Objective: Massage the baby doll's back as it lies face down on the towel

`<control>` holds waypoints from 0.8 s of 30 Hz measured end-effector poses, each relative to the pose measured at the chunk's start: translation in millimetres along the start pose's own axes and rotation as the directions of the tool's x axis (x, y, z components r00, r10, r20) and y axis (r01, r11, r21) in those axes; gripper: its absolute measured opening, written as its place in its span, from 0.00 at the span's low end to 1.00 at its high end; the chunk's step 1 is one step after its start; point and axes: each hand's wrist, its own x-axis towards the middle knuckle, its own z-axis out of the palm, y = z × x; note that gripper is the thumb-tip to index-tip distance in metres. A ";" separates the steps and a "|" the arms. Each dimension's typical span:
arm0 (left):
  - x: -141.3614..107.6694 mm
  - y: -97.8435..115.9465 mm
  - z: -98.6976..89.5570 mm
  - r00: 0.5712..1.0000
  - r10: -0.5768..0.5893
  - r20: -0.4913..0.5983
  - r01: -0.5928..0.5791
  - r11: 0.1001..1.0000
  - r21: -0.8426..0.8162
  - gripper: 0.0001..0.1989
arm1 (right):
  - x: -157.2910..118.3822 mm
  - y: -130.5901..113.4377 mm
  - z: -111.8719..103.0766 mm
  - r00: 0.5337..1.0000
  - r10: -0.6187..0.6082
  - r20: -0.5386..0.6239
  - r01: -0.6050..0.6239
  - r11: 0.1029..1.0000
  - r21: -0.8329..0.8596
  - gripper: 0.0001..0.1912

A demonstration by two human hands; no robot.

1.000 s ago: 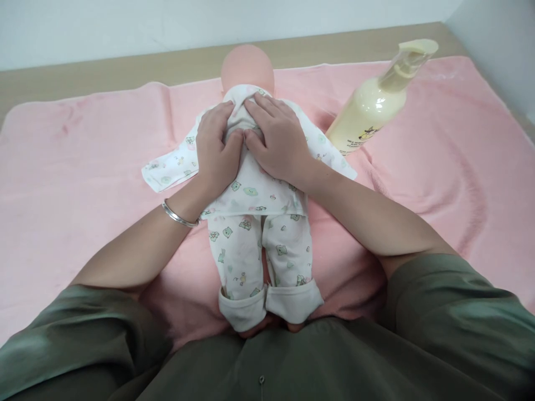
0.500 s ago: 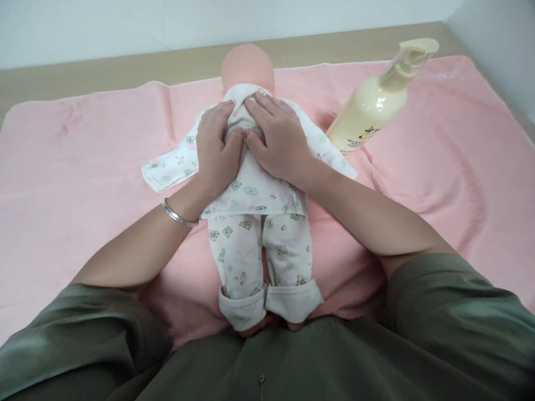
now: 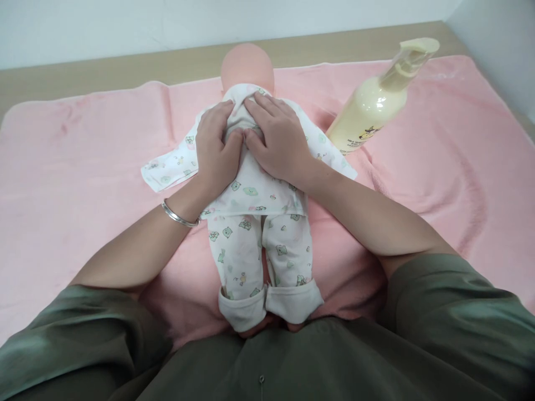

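A baby doll lies face down with its bald head away from me. It wears a white patterned shirt and matching trousers with rolled cuffs. My left hand rests flat on the left of its upper back, thumb apart from the fingers. On the right of the upper back lies my right hand, fingers spread a little over the cloth. The two thumb tips nearly meet at the middle. Neither hand holds anything. The doll's feet show partly below the cuffs, close to my clothing.
A pale yellow pump bottle stands on the pink blanket to the right of the doll, near its sleeve. Behind the blanket runs a wooden surface edge, with a white wall beyond.
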 end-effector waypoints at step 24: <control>-2.1 3.8 -1.8 0.999 0.047 -0.020 -0.047 0.999 0.011 0.17 | -4.0 -1.4 0.5 0.998 -0.038 -0.048 0.035 0.998 -0.060 0.39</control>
